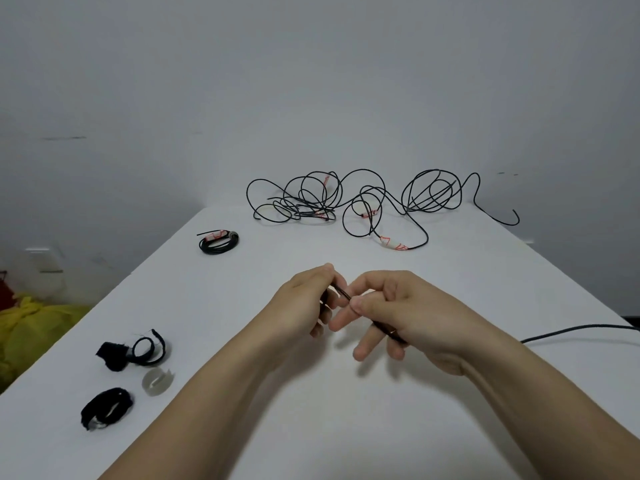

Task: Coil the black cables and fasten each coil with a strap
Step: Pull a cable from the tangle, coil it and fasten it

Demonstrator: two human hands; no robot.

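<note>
My left hand [304, 303] and right hand [408, 317] meet over the middle of the white table [242, 271], both with fingers curled, pinching a short stretch of black cable [342, 292] between them (more black line trails off to the right edge). The tangled cables [363, 199] lie at the far side, a bound coil [219, 241] to their left, and the black straps [138, 349] near my left forearm.
</note>
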